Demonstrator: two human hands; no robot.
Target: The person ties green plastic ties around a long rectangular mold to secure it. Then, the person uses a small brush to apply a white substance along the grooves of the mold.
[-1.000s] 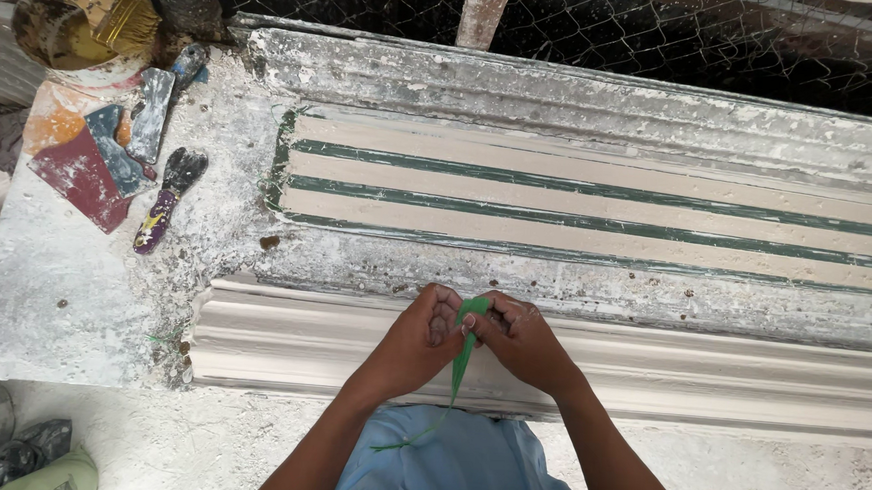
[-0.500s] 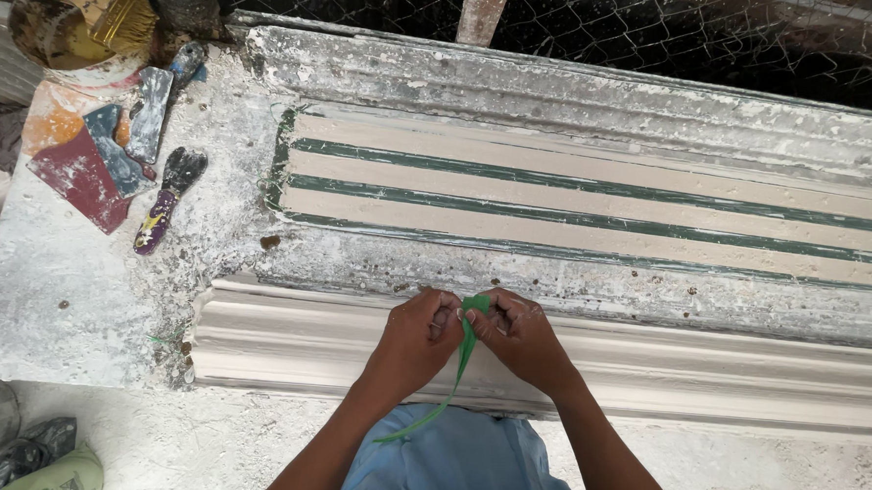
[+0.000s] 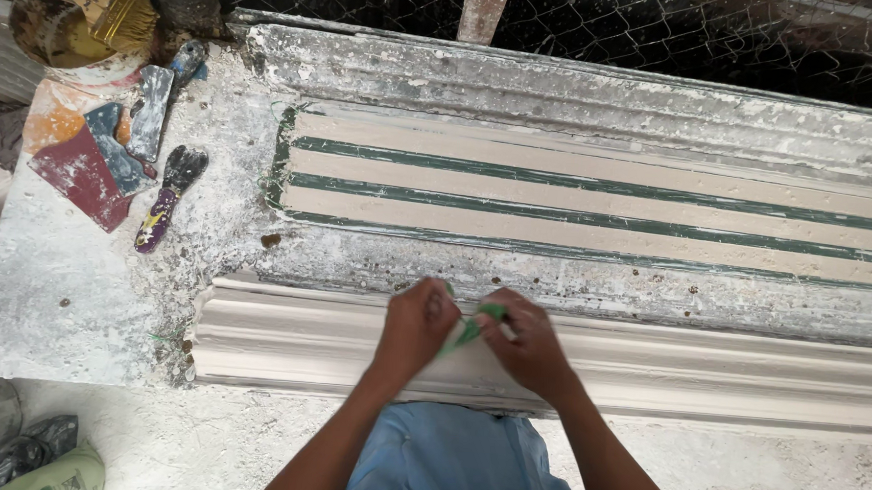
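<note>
Hands [image 3: 471, 335] w/ green strip [image 3: 464, 330] (lower end gone)

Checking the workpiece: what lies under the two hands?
Under the left hand and right hand lies the long white moulded plaster strip. A green strip shows between them; its grip and full length are covered.

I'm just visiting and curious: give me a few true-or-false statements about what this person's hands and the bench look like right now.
1. Both hands, the left hand and the right hand, pinch a green strip. True.
2. The hands work over a white moulding. True.
3. The scrapers lie right of the hands. False: they lie at the far left.
4. The long mould behind shows red stripes. False: the stripes are green.
5. A brush rests on a tub. True.
</note>
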